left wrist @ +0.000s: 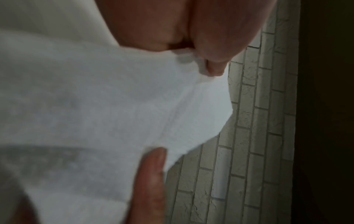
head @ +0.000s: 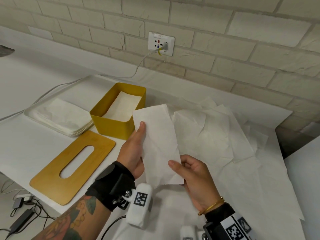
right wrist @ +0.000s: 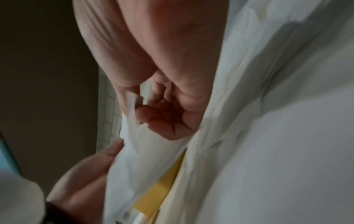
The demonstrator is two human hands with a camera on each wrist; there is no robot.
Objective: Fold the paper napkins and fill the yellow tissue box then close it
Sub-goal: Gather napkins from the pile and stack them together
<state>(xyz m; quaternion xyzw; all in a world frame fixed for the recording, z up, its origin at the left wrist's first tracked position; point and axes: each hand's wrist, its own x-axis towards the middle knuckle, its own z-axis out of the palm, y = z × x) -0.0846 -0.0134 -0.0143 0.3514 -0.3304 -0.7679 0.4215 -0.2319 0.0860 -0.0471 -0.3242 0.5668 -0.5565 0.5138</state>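
Note:
Both hands hold a folded white napkin [head: 157, 141] in the air, just right of the open yellow tissue box [head: 119, 125]. My left hand [head: 138, 144] grips its left edge, thumb on top and fingers hidden behind. At the lower right corner my right hand [head: 183, 168] pinches it. In the left wrist view the napkin [left wrist: 114, 106] lies between the thumb [left wrist: 151, 174] and the fingers [left wrist: 216, 45]. The right wrist view shows curled fingers [right wrist: 166, 118] on the paper [right wrist: 138, 151] and a strip of the box [right wrist: 159, 191]. Folded napkins [head: 124, 104] lie inside the box.
The wooden lid [head: 72, 163] with its slot lies flat, left of my hands. A stack of napkins [head: 62, 116] sits left of the box. Unfolded crumpled napkins [head: 216, 132] spread over the table to the right. A cable [head: 138, 66] runs from the wall socket. The brick wall stands behind.

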